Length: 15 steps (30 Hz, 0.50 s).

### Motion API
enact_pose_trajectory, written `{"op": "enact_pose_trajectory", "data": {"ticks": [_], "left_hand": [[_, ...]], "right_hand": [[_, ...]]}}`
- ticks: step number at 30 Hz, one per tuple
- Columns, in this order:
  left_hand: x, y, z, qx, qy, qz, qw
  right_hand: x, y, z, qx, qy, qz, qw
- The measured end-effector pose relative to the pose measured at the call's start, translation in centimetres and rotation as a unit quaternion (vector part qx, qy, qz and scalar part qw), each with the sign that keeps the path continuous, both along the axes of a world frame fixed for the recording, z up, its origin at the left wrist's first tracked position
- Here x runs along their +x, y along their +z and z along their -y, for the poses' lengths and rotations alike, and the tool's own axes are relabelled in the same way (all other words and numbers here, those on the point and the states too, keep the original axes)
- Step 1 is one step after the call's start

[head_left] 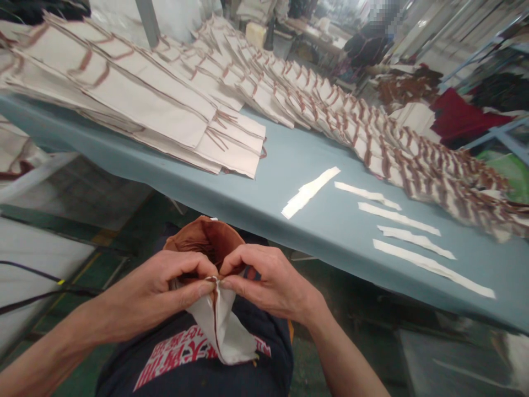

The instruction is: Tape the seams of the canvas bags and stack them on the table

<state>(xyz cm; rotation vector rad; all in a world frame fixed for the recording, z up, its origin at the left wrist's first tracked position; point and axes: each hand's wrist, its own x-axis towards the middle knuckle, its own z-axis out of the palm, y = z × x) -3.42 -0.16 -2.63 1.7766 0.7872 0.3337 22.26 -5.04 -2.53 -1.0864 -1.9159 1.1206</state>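
Note:
My left hand (182,278) and my right hand (258,275) meet in front of my body, thumbs and fingers pinched together. Between their fingertips they grip a cream cloth piece (235,336) with a dark reddish-brown edge down its middle. Its lower end hangs over my dark apron (177,369), which has red lettering. Just beyond the fingers is a brown cloth pouch (227,237) with thin brown strips inside. Whether the pouch is joined to the cream piece is hidden by the hands.
A blue-topped table (314,242) runs across in front of me. Stacked cream cloth pieces with brown trim (161,99) lie at left, long overlapping rows (330,105) behind. Several pale strips (409,220) lie at right. A person (367,41) is in the background.

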Motion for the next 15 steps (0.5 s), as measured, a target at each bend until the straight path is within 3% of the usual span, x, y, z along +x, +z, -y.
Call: {"op": "enact_pose_trajectory", "data": {"ticks": [5, 11, 15], "left_hand": [[0.31, 0.4, 0.03, 0.037, 0.025, 0.01, 0.999], [0.39, 0.33, 0.03, 0.051, 0.048, 0.029, 0.997], [0.31, 0.36, -0.1, 0.054, 0.051, 0.029, 0.997]], "right_hand": [[-0.13, -0.38, -0.24, 0.044, 0.002, -0.012, 0.999], [-0.52, -0.43, -0.14, 0.188, -0.03, 0.037, 0.981], [-0.91, -0.59, -0.02, 0.244, -0.035, 0.085, 0.965]]}}
